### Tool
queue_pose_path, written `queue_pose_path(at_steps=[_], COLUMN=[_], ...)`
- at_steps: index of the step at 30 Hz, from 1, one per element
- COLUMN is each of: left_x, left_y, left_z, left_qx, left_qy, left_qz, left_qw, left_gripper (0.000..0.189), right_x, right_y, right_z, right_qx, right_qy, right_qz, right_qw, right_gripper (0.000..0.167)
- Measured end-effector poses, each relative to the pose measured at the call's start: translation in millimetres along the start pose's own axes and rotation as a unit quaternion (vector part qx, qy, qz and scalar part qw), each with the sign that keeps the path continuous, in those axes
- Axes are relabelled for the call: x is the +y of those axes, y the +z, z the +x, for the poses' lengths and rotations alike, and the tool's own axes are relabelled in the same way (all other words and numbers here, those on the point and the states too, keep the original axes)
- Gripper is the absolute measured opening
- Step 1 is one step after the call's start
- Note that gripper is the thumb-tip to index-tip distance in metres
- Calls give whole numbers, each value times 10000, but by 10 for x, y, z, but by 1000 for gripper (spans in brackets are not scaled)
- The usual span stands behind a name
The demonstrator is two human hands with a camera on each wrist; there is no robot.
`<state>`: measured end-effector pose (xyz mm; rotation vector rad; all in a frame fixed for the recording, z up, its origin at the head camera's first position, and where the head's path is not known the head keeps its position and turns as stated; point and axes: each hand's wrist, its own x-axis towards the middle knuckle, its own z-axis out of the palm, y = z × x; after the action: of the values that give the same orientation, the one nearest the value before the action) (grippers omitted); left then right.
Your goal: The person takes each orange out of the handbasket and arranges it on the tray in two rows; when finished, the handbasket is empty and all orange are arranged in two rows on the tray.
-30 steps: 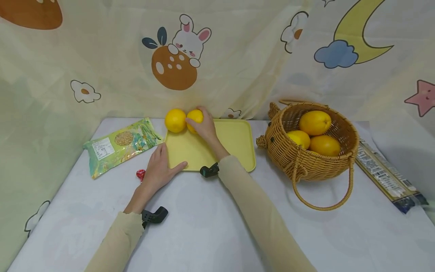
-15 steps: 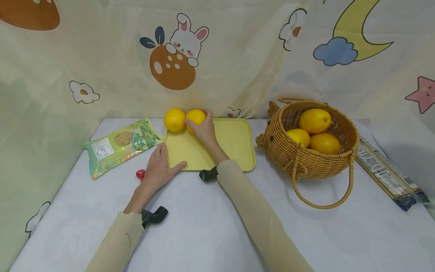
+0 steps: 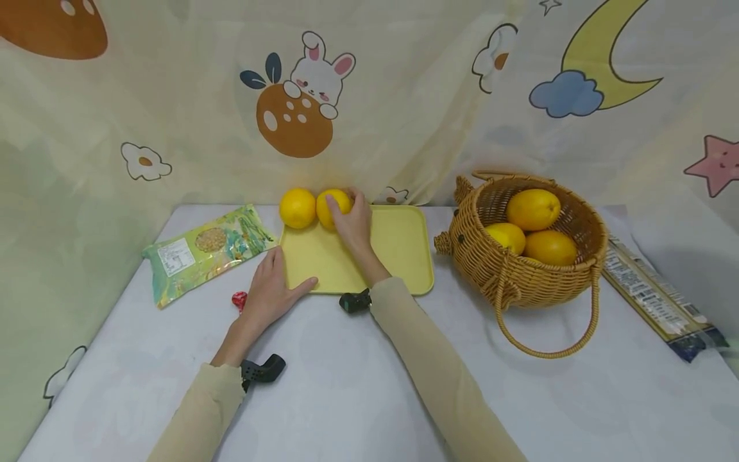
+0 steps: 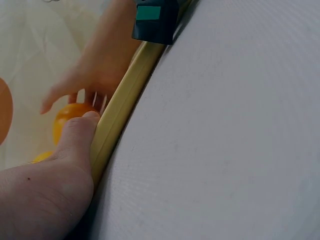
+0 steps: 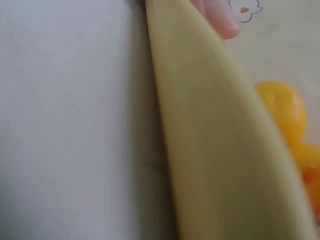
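Two round yellow fruits, perhaps oranges, sit side by side at the back left of the yellow tray (image 3: 398,250). My right hand (image 3: 355,228) is over the right fruit (image 3: 326,208), fingers behind it. In the left wrist view its thumb stretches out apart from the fruit (image 4: 64,119). The left fruit (image 3: 297,208) stands at the tray's back corner. My left hand (image 3: 271,289) rests at the tray's front left corner, fingers straight along the left edge and thumb along the front rim. In the right wrist view the tray wall (image 5: 215,120) partly hides the fruits.
A wicker animal-shaped basket (image 3: 537,282) holding three yellow fruits stands to the right. Behind it lies a long printed packet (image 3: 658,295). A green snack bag (image 3: 202,250) lies left of the tray, and a red-wrapped lollipop (image 3: 239,299) beside my left wrist. A patterned cloth (image 3: 404,115) hangs behind.
My right hand has shifted slightly right, its thumb moving from the fruit's left side to across its front. The right fruit has moved a little right. My left hand stays at the tray corner.
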<state>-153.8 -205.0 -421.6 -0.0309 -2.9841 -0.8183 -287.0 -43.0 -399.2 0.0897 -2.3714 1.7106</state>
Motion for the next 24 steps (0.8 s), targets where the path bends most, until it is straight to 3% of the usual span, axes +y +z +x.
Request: queue_pose_path(at_steps=[3, 6, 10, 15, 18, 24], left_x=[-6, -9, 6, 32, 40, 25], left_y=[15, 17, 10, 7, -3, -1], left_z=[-9, -18, -8, 5, 6, 15], left_qx=[-43, 2, 147, 93, 85, 120], left_qy=[-13, 15, 107, 74, 81, 166], left_qz=[28, 50, -13, -70, -70, 39], left_qw=[10000, 10000, 9998, 9999, 9999, 9998], left_gripper=[107, 105, 102, 103, 103, 102], right_x=[-71, -243, -594, -861, -876, -831], right_y=[-85, -229, -535, -1031, -1293, -1669], right_z=[-28, -44, -161, -524, -711, -906], right_qx=[109, -32, -676, -1537, -1775, -2065], right_qy=[-170, -610, -1392, -1987, -2142, -1943], right_qz=[79, 241, 307, 300, 343, 93], right_qw=[9998, 9978, 9875, 9675, 9599, 9589], right_gripper=[58, 46, 32, 24, 19, 16])
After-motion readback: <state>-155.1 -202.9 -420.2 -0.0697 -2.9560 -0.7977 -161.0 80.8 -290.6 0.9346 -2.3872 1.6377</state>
